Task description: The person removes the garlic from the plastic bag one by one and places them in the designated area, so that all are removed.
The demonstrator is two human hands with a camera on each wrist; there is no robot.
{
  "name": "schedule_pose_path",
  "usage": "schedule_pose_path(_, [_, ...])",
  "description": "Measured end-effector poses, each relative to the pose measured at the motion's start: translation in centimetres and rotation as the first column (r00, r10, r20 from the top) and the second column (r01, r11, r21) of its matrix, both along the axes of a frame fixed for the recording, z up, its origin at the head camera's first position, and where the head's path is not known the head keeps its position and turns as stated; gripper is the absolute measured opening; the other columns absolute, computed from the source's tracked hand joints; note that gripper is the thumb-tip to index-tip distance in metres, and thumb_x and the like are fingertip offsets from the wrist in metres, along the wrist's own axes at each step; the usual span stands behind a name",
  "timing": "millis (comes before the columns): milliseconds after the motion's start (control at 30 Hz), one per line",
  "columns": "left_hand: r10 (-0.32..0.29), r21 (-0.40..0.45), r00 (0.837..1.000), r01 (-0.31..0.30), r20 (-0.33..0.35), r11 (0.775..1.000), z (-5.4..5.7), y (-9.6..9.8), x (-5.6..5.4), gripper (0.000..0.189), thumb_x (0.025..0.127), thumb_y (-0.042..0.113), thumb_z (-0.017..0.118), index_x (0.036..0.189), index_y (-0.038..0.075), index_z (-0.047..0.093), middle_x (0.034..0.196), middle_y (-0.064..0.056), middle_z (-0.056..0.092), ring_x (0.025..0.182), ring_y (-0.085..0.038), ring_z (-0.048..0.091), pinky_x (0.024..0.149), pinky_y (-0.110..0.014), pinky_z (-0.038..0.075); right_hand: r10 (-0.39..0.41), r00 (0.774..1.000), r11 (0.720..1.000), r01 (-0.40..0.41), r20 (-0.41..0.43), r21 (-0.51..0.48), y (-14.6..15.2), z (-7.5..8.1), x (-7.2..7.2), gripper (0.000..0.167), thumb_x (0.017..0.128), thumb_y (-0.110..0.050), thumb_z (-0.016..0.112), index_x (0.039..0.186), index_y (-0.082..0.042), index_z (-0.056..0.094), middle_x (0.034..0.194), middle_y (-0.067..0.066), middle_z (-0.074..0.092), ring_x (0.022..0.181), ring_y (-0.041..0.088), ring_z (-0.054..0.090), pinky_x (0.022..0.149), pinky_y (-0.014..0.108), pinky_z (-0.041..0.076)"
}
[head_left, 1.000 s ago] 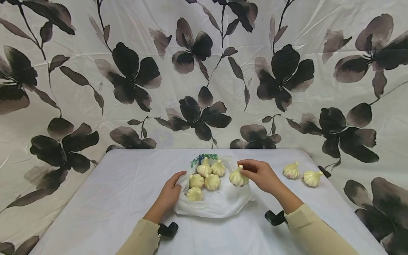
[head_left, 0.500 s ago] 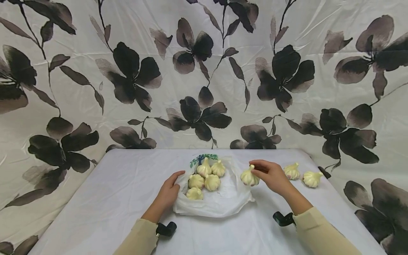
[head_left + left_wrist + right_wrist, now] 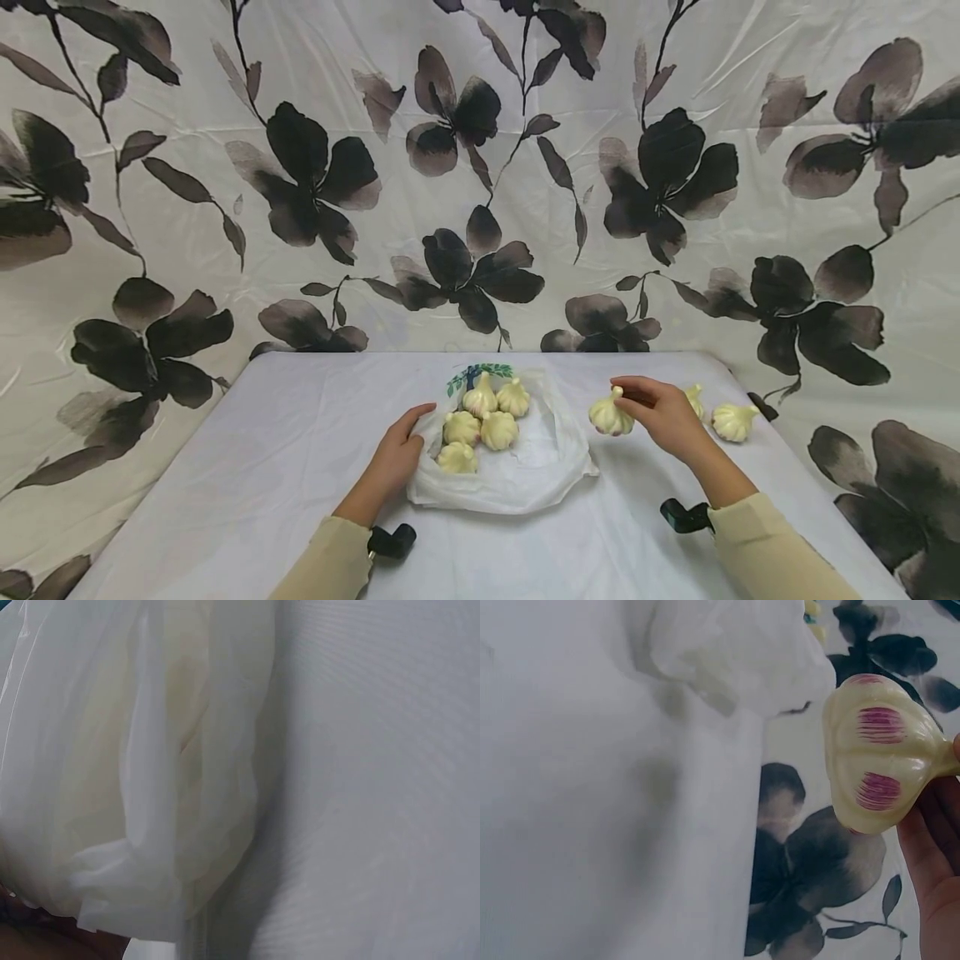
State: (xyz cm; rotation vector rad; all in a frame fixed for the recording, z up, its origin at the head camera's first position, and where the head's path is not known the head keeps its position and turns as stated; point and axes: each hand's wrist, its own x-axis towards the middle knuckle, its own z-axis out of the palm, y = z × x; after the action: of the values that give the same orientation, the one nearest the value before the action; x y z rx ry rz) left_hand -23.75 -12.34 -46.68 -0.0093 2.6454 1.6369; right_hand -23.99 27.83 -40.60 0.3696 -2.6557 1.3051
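Note:
My right hand [image 3: 663,417] pinches a garlic bulb [image 3: 611,413] by its stem, to the right of a white plastic bag [image 3: 517,492]. In the right wrist view the held bulb [image 3: 881,754] shows purple streaks on its pale, glossy cloves. The left hand [image 3: 396,450] holds the bag's left edge, and in the left wrist view the bag's thin folds [image 3: 150,750] fill the left side. Inside the spread-out bag several garlic bulbs [image 3: 498,429] are grouped toward its left and back.
Two more garlic bulbs rest at the table's right: one bulb [image 3: 734,422] in full view, the other [image 3: 695,398] partly behind my right hand. A white cloth covers the table [image 3: 300,433]. Behind it hangs a floral curtain [image 3: 555,225].
My right hand has carried its garlic bulb rightward, from over the bag's right part to beyond its right edge. The left hand has stayed nearly still at the bag.

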Motion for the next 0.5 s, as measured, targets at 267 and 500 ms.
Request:
schedule_pose_path(267, [0.005, 0.015, 1.0, -0.005, 0.003, 1.0, -0.2, -0.1, 0.1, 0.058, 0.092, 0.003, 0.033, 0.144, 0.025, 0.045, 0.157, -0.007, 0.035, 0.147, -0.033, 0.025, 0.118, -0.056, 0.022, -0.036, 0.999, 0.999, 0.036, 0.015, 0.02, 1.5, -0.4, -0.2, 0.04, 0.093, -0.032, 0.063, 0.129, -0.015, 0.061, 0.125, 0.01, 0.065, 0.114, 0.028, 0.063, 0.089, 0.035, 0.057])
schedule_pose_path(500, [0.006, 0.009, 1.0, -0.006, 0.002, 1.0, -0.2, 0.0, 0.2, 0.058, 0.092, 0.002, 0.033, 0.144, 0.025, 0.045, 0.156, -0.009, 0.035, 0.147, -0.034, 0.026, 0.117, -0.058, 0.023, -0.074, 0.997, 0.996, 0.074, -0.004, 0.046, 2.6, -0.7, -0.2, 0.04, 0.094, -0.031, 0.062, 0.129, -0.012, 0.061, 0.124, 0.012, 0.066, 0.113, 0.029, 0.063, 0.087, 0.033, 0.057])
